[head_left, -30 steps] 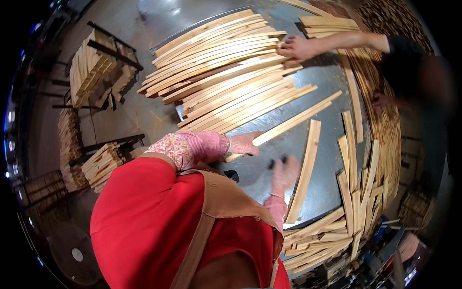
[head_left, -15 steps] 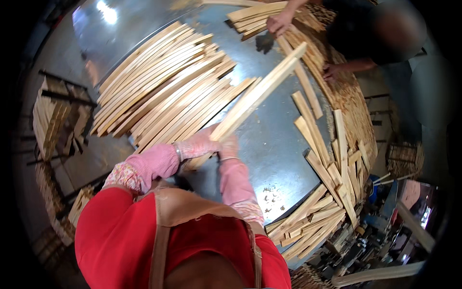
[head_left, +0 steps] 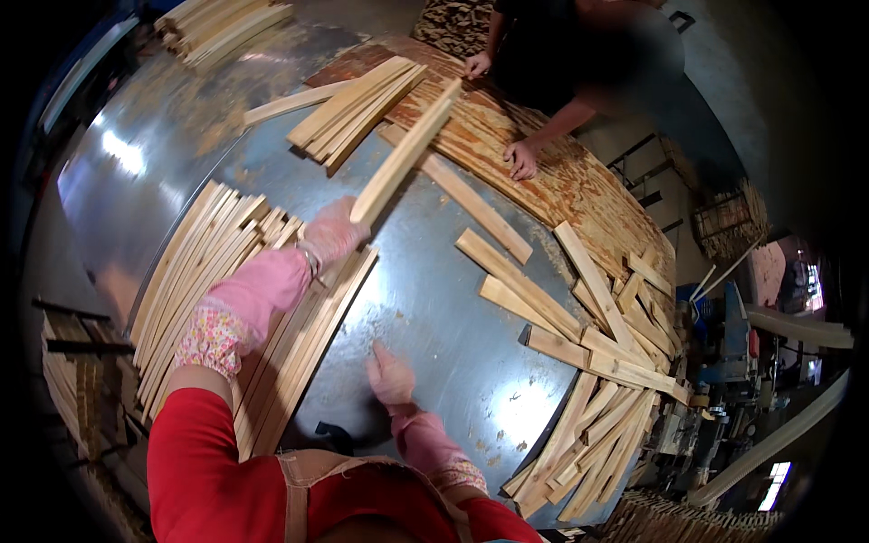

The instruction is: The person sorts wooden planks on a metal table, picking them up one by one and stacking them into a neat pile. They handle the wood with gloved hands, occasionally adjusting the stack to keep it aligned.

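Observation:
My left hand (head_left: pixel 333 230), in a pale pink glove, grips the near end of a wooden strip (head_left: pixel 407 149). The strip slants up and away to the right, its far end near the co-worker's hand. Under my left arm lies a row of wooden strips (head_left: pixel 312 335), side by side. My right hand (head_left: pixel 391 373), gloved too, is over the bare metal tabletop (head_left: pixel 434 317), holding nothing, with a finger stretched forward. It is apart from the wood, just right of the row.
Across the table a co-worker's hands (head_left: pixel 520 160) are at a worn wooden board (head_left: pixel 561 176). A small stack of strips (head_left: pixel 358 109) lies at the far side. Loose strips (head_left: pixel 588 443) are heaped at the right edge. Machinery (head_left: pixel 724 362) stands beyond, on the right.
My left hand has moved forward with the strip, which is now farther away. My right hand has come off it and drawn back. The view has turned and shifted.

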`<move>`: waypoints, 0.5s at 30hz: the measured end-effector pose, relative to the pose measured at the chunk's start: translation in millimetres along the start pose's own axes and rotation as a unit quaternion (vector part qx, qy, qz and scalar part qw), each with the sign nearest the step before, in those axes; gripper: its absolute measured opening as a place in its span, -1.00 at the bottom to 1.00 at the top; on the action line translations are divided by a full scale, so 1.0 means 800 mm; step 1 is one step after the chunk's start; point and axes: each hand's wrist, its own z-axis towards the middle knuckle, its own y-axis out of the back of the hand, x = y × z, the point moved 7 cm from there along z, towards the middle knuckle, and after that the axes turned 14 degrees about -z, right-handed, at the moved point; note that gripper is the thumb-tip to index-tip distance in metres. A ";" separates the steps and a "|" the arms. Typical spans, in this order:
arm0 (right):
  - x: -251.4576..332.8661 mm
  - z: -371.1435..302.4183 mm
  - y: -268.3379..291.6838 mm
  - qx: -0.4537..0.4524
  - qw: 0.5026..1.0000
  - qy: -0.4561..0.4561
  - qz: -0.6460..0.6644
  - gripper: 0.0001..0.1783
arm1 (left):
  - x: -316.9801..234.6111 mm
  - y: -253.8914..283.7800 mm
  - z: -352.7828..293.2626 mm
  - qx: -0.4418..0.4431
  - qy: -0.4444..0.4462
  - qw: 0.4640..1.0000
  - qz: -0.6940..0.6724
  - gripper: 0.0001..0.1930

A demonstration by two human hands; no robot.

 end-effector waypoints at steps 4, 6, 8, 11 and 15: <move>0.005 -0.001 -0.003 -0.020 0.996 0.002 -0.085 -0.48 | -0.042 0.019 0.139 -0.034 -0.040 0.995 0.084 -0.45; 0.008 -0.004 0.005 -0.092 0.988 0.020 -0.122 -0.50 | -0.057 0.016 0.177 -0.064 -0.043 0.990 0.115 -0.47; 0.006 0.000 0.000 -0.077 0.992 0.032 -0.094 -0.51 | -0.044 0.009 0.194 -0.065 -0.057 0.989 0.116 -0.47; 0.008 -0.001 0.005 -0.050 0.996 0.032 -0.064 -0.51 | -0.012 -0.012 0.186 -0.065 -0.101 0.990 0.079 -0.47; 0.003 0.003 0.010 -0.043 0.998 0.020 -0.052 -0.49 | -0.015 -0.036 0.153 -0.025 -0.090 0.994 0.056 -0.47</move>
